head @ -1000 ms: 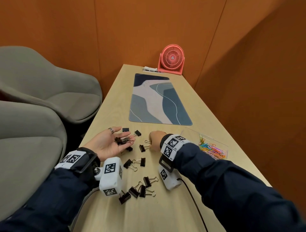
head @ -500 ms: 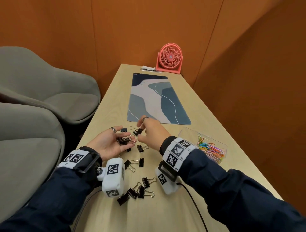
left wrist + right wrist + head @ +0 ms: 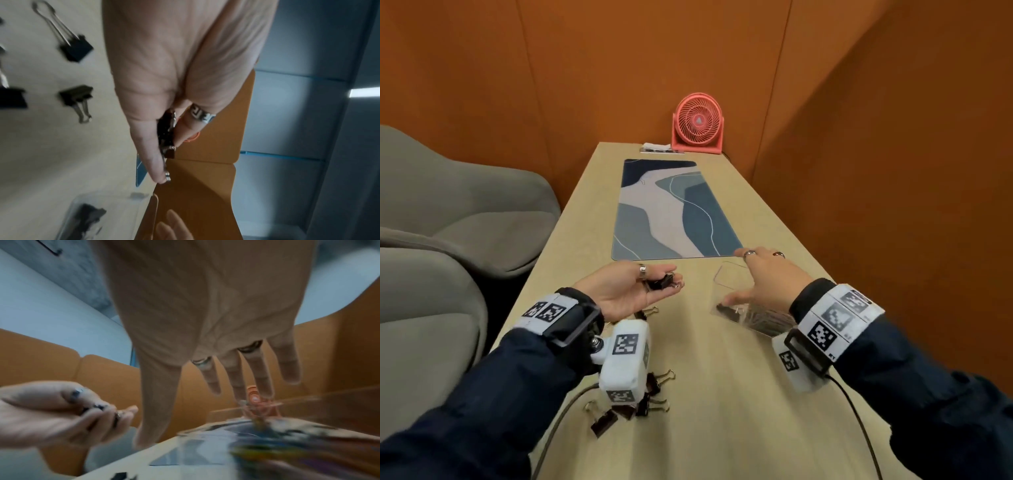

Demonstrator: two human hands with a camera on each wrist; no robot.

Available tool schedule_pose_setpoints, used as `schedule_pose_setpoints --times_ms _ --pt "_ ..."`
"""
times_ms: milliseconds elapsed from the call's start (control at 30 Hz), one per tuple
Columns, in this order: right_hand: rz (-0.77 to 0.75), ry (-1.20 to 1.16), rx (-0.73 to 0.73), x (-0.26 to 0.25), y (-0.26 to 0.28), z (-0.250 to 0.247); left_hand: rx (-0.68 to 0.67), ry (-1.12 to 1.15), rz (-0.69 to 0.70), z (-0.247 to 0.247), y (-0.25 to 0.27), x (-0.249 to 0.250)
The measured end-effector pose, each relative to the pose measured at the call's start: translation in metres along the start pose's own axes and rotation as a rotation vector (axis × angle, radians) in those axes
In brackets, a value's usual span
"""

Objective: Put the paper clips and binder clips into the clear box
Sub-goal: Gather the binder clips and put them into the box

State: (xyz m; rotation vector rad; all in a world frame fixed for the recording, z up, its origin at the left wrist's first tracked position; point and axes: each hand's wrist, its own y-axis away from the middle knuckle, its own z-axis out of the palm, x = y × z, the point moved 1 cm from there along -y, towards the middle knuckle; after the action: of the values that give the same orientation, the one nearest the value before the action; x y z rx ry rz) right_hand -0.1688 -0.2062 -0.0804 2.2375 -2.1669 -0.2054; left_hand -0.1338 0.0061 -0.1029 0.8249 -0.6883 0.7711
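Binder clips cupped in our left hand, our right hand spread over the clear box.

Our left hand (image 3: 626,291) lies palm up above the counter (image 3: 722,394), fingers curled round a small bunch of black binder clips (image 3: 662,281). Our right hand (image 3: 763,277), fingers spread and straight, hovers over the clear box (image 3: 726,274), which stands on the counter just right of the left hand; it holds a dark binder clip and blurred paper clips (image 3: 267,451). More loose clips (image 3: 643,401) lie on the counter under and behind our left wrist.
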Motion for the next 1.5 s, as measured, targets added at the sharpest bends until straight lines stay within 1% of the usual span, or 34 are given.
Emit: schedule_pose_setpoints --times_ms 100,167,267,433,533,667,733,867,967,1067,1167,1267,1367,1500 --pt "0.058 0.018 -0.098 0.022 0.004 0.006 -0.043 -0.077 -0.016 0.029 -0.009 0.001" --pt "0.077 -0.024 -0.096 0.029 0.006 0.009 -0.038 -0.107 -0.027 0.047 -0.017 0.0" --pt "0.068 -0.069 -0.072 0.034 0.007 0.01 -0.012 -0.18 -0.046 0.07 -0.029 -0.003" --pt "0.038 -0.061 -0.077 0.037 0.005 0.01 0.081 -0.409 -0.083 0.1 -0.046 -0.012" --pt "0.028 -0.074 -0.074 0.04 0.004 0.011 0.166 -0.607 -0.106 0.108 -0.055 -0.009" --pt "0.018 -0.093 -0.066 0.042 0.004 0.012 0.235 -0.87 -0.052 0.112 -0.062 -0.011" --pt "0.016 -0.095 -0.062 0.043 0.004 0.012 0.231 -0.976 -0.047 0.112 -0.064 -0.012" --pt "0.016 -0.092 -0.058 0.043 0.005 0.011 0.218 -1.147 -0.108 0.113 -0.066 -0.009" --pt "0.014 -0.094 -0.059 0.043 0.005 0.01 0.214 -1.247 -0.123 0.118 -0.065 -0.009" --pt "0.011 -0.114 -0.059 0.044 0.004 0.01 0.226 -1.333 -0.108 0.123 -0.067 -0.011" --pt "0.008 -0.109 -0.062 0.044 0.003 0.01 0.24 -1.456 -0.049 0.122 -0.07 -0.012" --pt "0.01 -0.105 -0.059 0.045 0.002 0.01 0.199 -1.463 -0.015 0.121 -0.071 -0.011" --pt "0.012 -0.111 -0.054 0.045 0.002 0.011 0.177 -1.404 -0.007 0.119 -0.07 -0.009" --pt "0.017 -0.127 -0.058 0.045 0.003 0.01 0.139 -1.316 0.052 0.11 -0.06 -0.004"
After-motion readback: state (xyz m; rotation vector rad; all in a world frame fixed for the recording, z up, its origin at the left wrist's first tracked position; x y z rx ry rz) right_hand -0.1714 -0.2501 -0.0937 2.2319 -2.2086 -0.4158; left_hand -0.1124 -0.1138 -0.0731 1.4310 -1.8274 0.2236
